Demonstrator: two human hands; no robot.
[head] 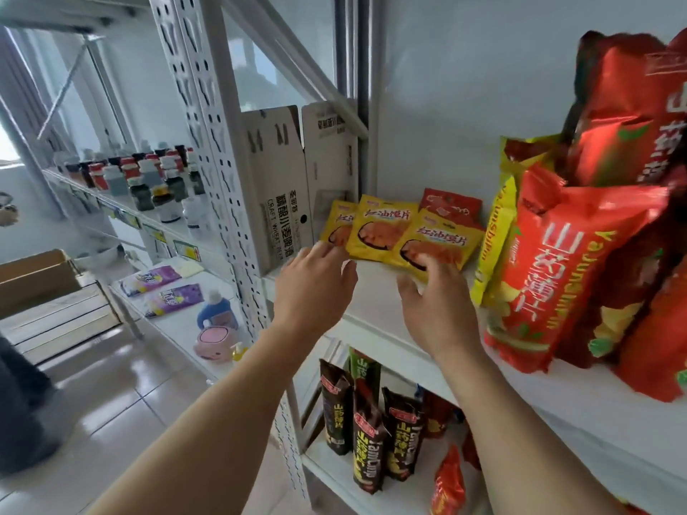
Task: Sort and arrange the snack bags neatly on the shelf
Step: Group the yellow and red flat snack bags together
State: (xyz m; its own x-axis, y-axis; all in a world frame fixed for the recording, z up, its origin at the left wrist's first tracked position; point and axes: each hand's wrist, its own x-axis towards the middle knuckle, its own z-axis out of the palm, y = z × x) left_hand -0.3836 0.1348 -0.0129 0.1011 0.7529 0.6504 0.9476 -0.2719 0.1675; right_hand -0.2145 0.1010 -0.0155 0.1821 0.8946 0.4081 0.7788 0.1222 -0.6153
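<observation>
Yellow packets (394, 236): three small flat snack bags lie overlapping in a row on the white shelf (375, 302), just ahead of both hands — each one tilted, its long axis running from the shelf's front edge back toward the wall.
Red packet (451, 206): a flat one rests behind the yellow row, near the back wall, partly covered by it.
Right hand (433, 302): fingers spread and relaxed, tips resting on the near edge of the rightmost yellow packet; it grasps nothing — the nearer hand to the row.
Left hand (316, 278): held loose with straight fingers, fingertips just at the corner of the leftmost yellow packet; whether it touches is hard to tell.
Coming move: by the look of it, the two hands bracket the row from either end, so squaring the packets calls for a short push inward and back.
Large red bags (565, 269): tall chip bags stand leaning on the same shelf, just right of the yellow packets; a yellow bag (496, 232) stands edge-on between them.
Cardboard box (275, 187): upright at the shelf's left end, beside the metal post.
Lower shelf: dark chip bags (368, 436) standing in a loose cluster.
Room: a second rack to the left carries bottles (148, 176); the floor is glossy tile.
</observation>
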